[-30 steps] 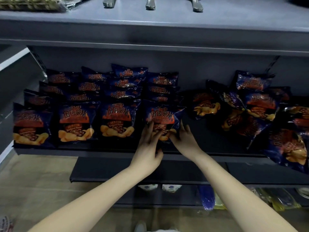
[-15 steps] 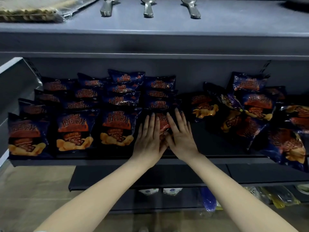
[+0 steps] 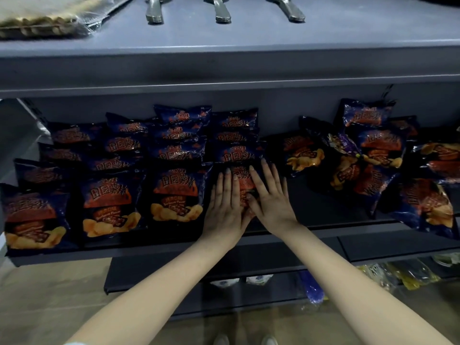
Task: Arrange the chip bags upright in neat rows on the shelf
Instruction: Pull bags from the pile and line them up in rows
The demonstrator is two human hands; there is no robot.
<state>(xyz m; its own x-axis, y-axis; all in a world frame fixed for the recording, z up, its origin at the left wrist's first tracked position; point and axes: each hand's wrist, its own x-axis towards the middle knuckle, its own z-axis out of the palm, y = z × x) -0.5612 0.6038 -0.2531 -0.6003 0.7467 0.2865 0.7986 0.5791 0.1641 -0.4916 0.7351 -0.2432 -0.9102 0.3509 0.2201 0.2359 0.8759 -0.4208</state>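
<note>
Dark blue chip bags with orange labels fill the middle shelf (image 3: pixel 311 232). On the left they stand in several neat rows (image 3: pixel 174 150). The front bag of the fourth row (image 3: pixel 242 181) is mostly covered by my hands. My left hand (image 3: pixel 225 204) and my right hand (image 3: pixel 270 196) lie side by side, fingers straight, pressing flat against that bag's face. To the right, a loose pile of bags (image 3: pixel 368 160) lies tilted and overlapping, one (image 3: pixel 428 207) hanging over the shelf's front edge.
A grey upper shelf (image 3: pixel 249 63) juts out overhead with metal utensil handles (image 3: pixel 222 13) and a wrapped pack (image 3: pixel 44 18). Bare dark shelf floor (image 3: pixel 318 207) shows between the rows and the pile. A lower shelf (image 3: pixel 224 282) holds small packets.
A second ago both hands gripped the front bag by its lower edges. They have since flattened out over its face, pushing it back into the row.
</note>
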